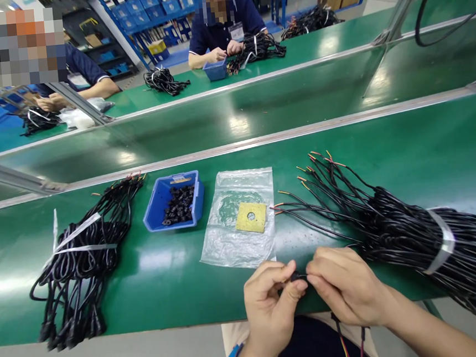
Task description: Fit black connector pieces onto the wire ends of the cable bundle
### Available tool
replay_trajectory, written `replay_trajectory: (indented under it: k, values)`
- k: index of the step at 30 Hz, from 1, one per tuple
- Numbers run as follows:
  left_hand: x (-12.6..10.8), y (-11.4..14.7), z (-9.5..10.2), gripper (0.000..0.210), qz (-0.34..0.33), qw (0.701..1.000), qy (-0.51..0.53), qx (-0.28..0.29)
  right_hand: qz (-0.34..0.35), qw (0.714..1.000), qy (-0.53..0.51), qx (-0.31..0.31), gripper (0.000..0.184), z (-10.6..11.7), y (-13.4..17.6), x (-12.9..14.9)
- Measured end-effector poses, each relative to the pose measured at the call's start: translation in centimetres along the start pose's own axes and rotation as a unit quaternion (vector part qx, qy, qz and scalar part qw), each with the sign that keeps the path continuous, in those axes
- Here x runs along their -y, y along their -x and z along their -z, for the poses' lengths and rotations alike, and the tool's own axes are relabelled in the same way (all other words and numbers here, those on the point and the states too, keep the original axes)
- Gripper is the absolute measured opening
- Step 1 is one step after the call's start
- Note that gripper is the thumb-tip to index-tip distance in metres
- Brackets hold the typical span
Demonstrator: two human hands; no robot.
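Observation:
Just over the table's near edge, my left hand pinches a small black fitting between thumb and forefinger. My right hand is closed beside it, gripping a thin black cable that meets the fitting; how far it goes in is hidden by the fingers. Cable ends with red and yellow wires hang below the right hand. Beyond my hands, a yellow square pad with a round hole lies on a clear zip bag. A large strapped bundle of black cables spreads to the right, bare wire tips facing away.
Left of the bag stands a blue bin holding many small black fittings. Farther left lies a tied cable bundle with moulded plugs. A metal rail crosses behind. Two co-workers sit opposite, one handling cables near a small blue bin.

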State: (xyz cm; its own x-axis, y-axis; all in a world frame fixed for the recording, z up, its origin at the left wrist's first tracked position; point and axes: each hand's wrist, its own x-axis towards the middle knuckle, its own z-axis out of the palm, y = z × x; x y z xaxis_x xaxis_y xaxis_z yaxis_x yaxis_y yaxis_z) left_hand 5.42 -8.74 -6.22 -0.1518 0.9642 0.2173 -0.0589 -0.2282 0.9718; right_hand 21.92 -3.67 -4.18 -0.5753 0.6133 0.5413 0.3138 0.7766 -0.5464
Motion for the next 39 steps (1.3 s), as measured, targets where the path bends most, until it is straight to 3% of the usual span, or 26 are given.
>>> replay_trajectory:
  k: [9, 15, 23, 31, 34, 39]
  values:
    - [-0.27, -0.26, -0.17, 0.027, -0.040, 0.998, -0.039, 0.008, 0.001, 0.999, -0.018, 0.026, 0.018, 0.05, 0.26, 0.02]
    - [-0.36, -0.40, -0.18, 0.023, -0.021, 0.999, -0.037, 0.023, -0.013, 0.999, -0.028, 0.030, 0.024, -0.24, 0.61, -0.11]
    - [-0.76, -0.23, -0.52, 0.009, 0.112, 0.986, 0.121, -0.007, -0.036, 0.998, -0.047, 0.001, 0.011, -0.31, 0.21, -0.08]
    - [-0.63, -0.42, -0.17, 0.011, 0.002, 0.999, -0.037, 0.019, -0.011, 0.998, -0.061, 0.009, 0.021, -0.13, 0.19, -0.13]
    - [-0.68, -0.62, -0.18, 0.010, -0.007, 0.998, -0.057, 0.035, -0.011, 0.997, -0.078, 0.013, 0.022, 0.00, 0.21, -0.20]
    - [-0.75, -0.56, -0.34, 0.010, 0.084, 0.996, 0.031, 0.014, -0.057, 0.994, -0.098, -0.002, 0.011, 0.22, 0.42, -0.11]
